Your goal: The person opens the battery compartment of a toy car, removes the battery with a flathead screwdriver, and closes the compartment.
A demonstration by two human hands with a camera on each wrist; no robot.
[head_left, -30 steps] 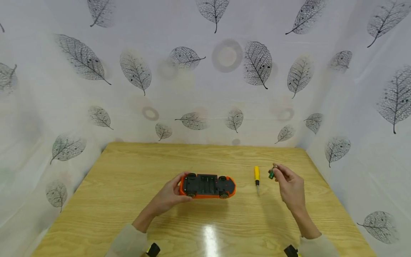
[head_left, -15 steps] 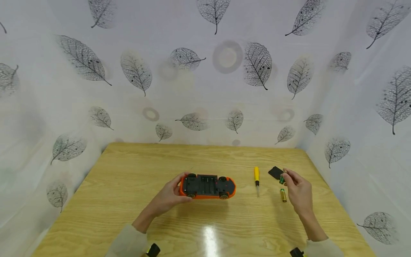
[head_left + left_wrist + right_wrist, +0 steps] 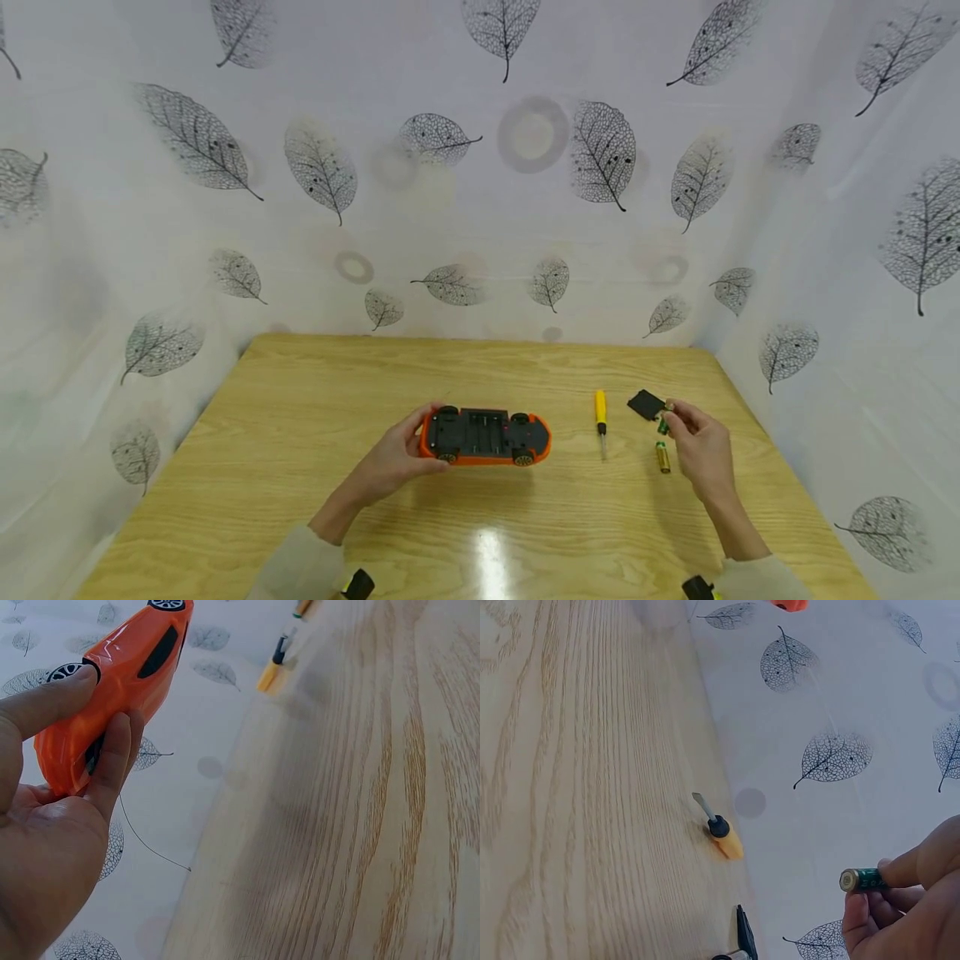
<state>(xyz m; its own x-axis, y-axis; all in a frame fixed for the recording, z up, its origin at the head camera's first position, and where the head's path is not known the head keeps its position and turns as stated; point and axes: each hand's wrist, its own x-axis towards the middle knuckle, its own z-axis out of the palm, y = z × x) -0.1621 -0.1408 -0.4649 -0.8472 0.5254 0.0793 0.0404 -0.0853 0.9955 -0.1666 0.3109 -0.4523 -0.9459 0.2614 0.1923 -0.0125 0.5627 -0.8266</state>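
My left hand (image 3: 392, 457) grips the rear end of an orange toy car (image 3: 486, 437), holding it above the table with its black underside toward the head camera. An uncovered battery compartment (image 3: 483, 431) shows in the middle of that underside. In the left wrist view, my thumb and fingers curl round the car's body (image 3: 131, 679). On the right, my right hand (image 3: 705, 450) pinches a green battery (image 3: 864, 880) between thumb and fingers, lifted off the table. Another battery (image 3: 663, 457), gold and green, lies just below it. A flat black cover (image 3: 646, 405) lies to the hand's upper left.
A screwdriver (image 3: 601, 410) with a yellow handle lies between the car and the black cover, its tip toward me. The wooden table (image 3: 330, 375) ends at a leaf-patterned white curtain (image 3: 457, 208) behind and on both sides.
My right hand has moved right and a little toward me, still pinching a battery. The cover and a second battery, out of sight a second ago, now show on the table. My left hand stays put.
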